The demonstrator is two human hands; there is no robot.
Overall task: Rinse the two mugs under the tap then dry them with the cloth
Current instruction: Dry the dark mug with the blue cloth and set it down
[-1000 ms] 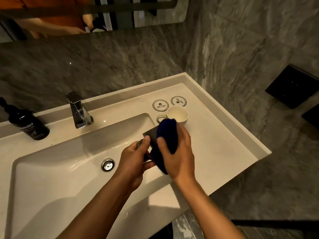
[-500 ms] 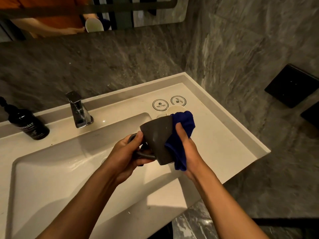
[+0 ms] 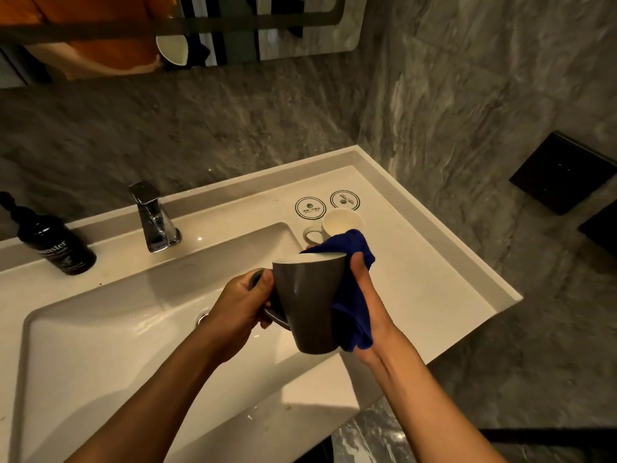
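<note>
The dark mug, which a second ago was turned bottom-up and half buried under the cloth, is now standing nearly upright in the middle of the frame, above the front edge of the basin, its pale rim showing. The left hand is gripping its handle, while the right hand is pressing the blue cloth flat against the mug's right wall, having moved there from the base. That suggests the drying is moving from the bottom to the outer wall, with the inside probably still to do. The white mug is standing upright on the counter just above and right of the hands, partly hidden by the cloth; whether it is already dried cannot be told. At left of the frame the tap is showing no water, and a dark bottle is standing further left. Two round coasters are lying behind the white mug. Nothing is blocking the wiping, though the white mug is sitting close to the cloth.
</note>
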